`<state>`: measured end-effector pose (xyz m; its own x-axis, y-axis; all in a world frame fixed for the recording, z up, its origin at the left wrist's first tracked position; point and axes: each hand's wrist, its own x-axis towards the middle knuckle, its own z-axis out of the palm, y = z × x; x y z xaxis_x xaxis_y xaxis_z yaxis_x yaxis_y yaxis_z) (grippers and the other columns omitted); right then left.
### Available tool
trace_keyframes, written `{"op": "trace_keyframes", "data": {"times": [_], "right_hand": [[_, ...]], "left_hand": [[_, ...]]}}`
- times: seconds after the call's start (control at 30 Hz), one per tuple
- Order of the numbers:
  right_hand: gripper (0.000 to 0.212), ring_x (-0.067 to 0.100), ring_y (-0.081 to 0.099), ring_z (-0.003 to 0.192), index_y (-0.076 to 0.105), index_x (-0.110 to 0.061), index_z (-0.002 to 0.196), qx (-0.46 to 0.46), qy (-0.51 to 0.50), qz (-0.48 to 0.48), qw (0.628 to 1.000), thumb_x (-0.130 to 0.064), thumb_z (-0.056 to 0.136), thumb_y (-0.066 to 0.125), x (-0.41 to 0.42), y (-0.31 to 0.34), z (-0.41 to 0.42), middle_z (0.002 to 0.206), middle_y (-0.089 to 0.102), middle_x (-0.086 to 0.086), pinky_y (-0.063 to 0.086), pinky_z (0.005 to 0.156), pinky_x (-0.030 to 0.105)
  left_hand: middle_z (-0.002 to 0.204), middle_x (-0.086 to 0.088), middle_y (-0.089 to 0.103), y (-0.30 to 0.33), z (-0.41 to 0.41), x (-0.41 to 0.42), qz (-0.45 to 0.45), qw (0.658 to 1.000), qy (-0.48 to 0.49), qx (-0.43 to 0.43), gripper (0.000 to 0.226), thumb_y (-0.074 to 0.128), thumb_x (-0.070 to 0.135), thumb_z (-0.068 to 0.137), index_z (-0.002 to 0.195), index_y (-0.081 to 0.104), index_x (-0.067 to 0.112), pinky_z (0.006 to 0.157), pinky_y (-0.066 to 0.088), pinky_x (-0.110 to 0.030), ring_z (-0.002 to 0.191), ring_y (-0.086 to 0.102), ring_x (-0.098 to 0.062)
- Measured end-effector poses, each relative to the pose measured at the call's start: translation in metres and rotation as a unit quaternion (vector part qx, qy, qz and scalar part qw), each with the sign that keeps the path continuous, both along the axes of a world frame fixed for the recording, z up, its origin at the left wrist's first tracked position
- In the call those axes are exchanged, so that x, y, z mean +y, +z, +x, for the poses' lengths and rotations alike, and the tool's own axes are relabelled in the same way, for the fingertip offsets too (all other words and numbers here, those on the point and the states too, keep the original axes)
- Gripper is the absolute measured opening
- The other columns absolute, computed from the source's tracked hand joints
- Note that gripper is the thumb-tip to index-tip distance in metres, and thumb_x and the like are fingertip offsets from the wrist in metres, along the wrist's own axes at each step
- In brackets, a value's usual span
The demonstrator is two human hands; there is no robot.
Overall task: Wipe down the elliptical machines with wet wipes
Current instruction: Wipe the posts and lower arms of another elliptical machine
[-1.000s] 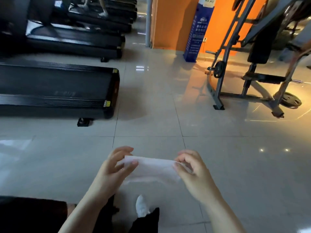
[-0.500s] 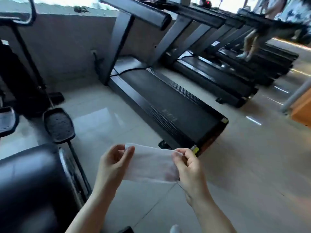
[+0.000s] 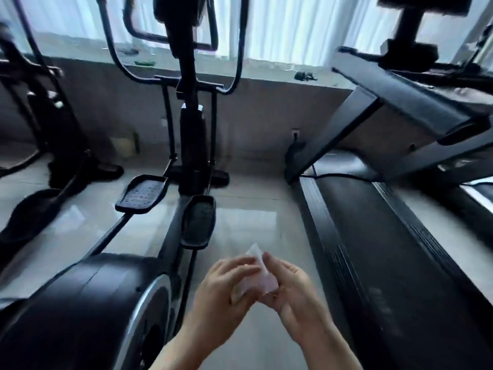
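Glossy pale floor tiles [image 3: 248,209] spread under a row of black gym machines beneath a bright window hung with white pleated curtains [image 3: 293,28]. At right, the black treadmill with a ribbed rubber belt and grey angled uprights [image 3: 373,236] runs from the near edge toward the low grey wall. At centre-left stands the black elliptical machine with a rounded, smooth flywheel housing trimmed in silver [image 3: 93,303], its thin curved tubular handlebars rising past the upright mast; its two oval, stud-textured black foot pedals [image 3: 142,193] sit at different heights, one just beside the other. A second black elliptical [image 3: 53,145], blurred, stands at far left. Near the bottom of the frame, between the elliptical and the treadmill, the left hand [image 3: 226,295] and the right hand [image 3: 290,289] meet close together, both with fingers curled onto the small white, thin, translucent wet wipe [image 3: 256,271], which is bunched and folded between them, one pointed corner sticking up above the fingertips. The wipe touches neither machine.
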<state>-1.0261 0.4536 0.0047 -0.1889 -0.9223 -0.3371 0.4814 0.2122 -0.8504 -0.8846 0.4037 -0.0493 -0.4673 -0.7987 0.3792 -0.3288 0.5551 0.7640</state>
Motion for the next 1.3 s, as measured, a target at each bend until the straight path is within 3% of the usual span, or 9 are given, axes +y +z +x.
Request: {"op": "trace_keyframes", "data": {"times": [0.13, 0.27, 0.4, 0.5, 0.63, 0.83, 1.07, 1.2, 1.3], "right_hand": [[0.015, 0.020, 0.068, 0.067, 0.079, -0.010, 0.071, -0.003, 0.030, -0.013, 0.999, -0.008, 0.079, 0.067, -0.079, -0.001, -0.040, 0.080, 0.071, 0.014, 0.058, 0.059, 0.029], [0.015, 0.022, 0.068, 0.070, 0.073, -0.002, 0.093, 0.026, 0.017, -0.011, 0.999, 0.001, 0.086, 0.060, -0.173, -0.002, -0.076, 0.087, 0.073, 0.016, 0.057, 0.056, 0.031], [0.013, 0.021, 0.067, 0.067, 0.067, -0.001, 0.095, 0.037, -0.002, -0.018, 0.999, -0.005, 0.085, 0.060, -0.289, 0.014, -0.108, 0.085, 0.071, 0.016, 0.055, 0.053, 0.032], [0.035, 0.024, 0.066, 0.074, 0.064, 0.002, 0.103, 0.028, 0.001, -0.020, 0.999, -0.016, 0.073, 0.068, -0.376, 0.034, -0.122, 0.089, 0.070, 0.017, 0.056, 0.061, 0.035], [0.053, 0.025, 0.067, 0.079, 0.059, 0.010, 0.117, 0.041, 0.051, -0.025, 0.998, -0.013, 0.071, 0.072, -0.475, 0.057, -0.136, 0.095, 0.069, 0.019, 0.057, 0.069, 0.039], [0.015, 0.022, 0.070, 0.067, 0.067, -0.004, 0.098, -0.007, 0.002, -0.057, 0.998, -0.005, 0.084, 0.063, -0.615, 0.081, -0.171, 0.082, 0.072, 0.012, 0.059, 0.058, 0.032], [0.015, 0.017, 0.068, 0.067, 0.064, -0.007, 0.098, 0.024, -0.101, -0.151, 0.983, 0.003, 0.093, 0.054, -0.795, 0.100, -0.244, 0.078, 0.071, 0.007, 0.057, 0.068, 0.038], [0.020, 0.013, 0.068, 0.091, 0.071, -0.020, 0.094, 0.205, -0.211, -0.292, 0.910, -0.008, 0.097, 0.056, -0.891, 0.141, -0.280, 0.088, 0.073, -0.005, 0.052, 0.076, 0.016], [0.022, 0.002, 0.064, 0.102, 0.065, -0.024, 0.111, 0.374, -0.292, -0.440, 0.763, -0.016, 0.095, 0.054, -0.956, 0.187, -0.301, 0.107, 0.070, -0.005, 0.048, 0.085, 0.011]], "left_hand": [[0.134, 0.024, 0.057, -0.005, -0.024, -0.057, 0.008, 0.999, -0.033, 0.038, 0.040, 0.067, 0.058, 0.082, 0.114, 0.072, 0.035, 0.105, 0.036, -0.016, 0.128, 0.049, -0.003], [0.124, 0.017, 0.063, 0.003, -0.059, -0.158, 0.144, 0.972, 0.041, 0.180, 0.034, 0.071, 0.049, 0.074, 0.108, 0.069, 0.044, 0.097, 0.049, -0.035, 0.121, 0.059, -0.012], [0.095, 0.000, 0.074, 0.026, -0.096, -0.286, 0.261, 0.934, 0.000, 0.245, 0.041, 0.079, 0.044, 0.061, 0.102, 0.071, 0.042, 0.075, 0.054, -0.025, 0.088, 0.070, -0.014], [0.082, -0.006, 0.071, 0.052, -0.111, -0.376, 0.272, 0.920, 0.000, 0.284, 0.028, 0.078, 0.025, 0.065, 0.092, 0.074, 0.031, 0.064, 0.053, -0.025, 0.075, 0.068, -0.018], [0.080, -0.002, 0.061, 0.081, -0.129, -0.483, 0.243, 0.931, -0.005, 0.272, 0.027, 0.079, 0.014, 0.067, 0.089, 0.074, 0.029, 0.064, 0.052, -0.027, 0.071, 0.061, -0.015], [0.097, 0.006, 0.069, 0.119, -0.151, -0.618, 0.132, 0.957, 0.095, 0.238, 0.026, 0.076, 0.008, 0.083, 0.091, 0.070, 0.032, 0.073, 0.050, -0.017, 0.080, 0.065, -0.003], [0.103, 0.017, 0.061, 0.162, -0.204, -0.771, -0.079, 0.963, 0.179, 0.186, 0.027, 0.072, 0.016, 0.087, 0.090, 0.065, 0.041, 0.074, 0.048, -0.013, 0.096, 0.058, 0.006], [0.110, 0.021, 0.054, 0.195, -0.242, -0.865, -0.194, 0.943, 0.239, 0.129, 0.026, 0.075, 0.016, 0.085, 0.101, 0.067, 0.036, 0.091, 0.040, -0.018, 0.108, 0.052, -0.002], [0.114, 0.009, 0.054, 0.215, -0.258, -0.923, -0.297, 0.904, 0.297, 0.086, 0.028, 0.076, 0.015, 0.083, 0.108, 0.068, 0.023, 0.090, 0.032, -0.014, 0.109, 0.048, -0.012]]}}
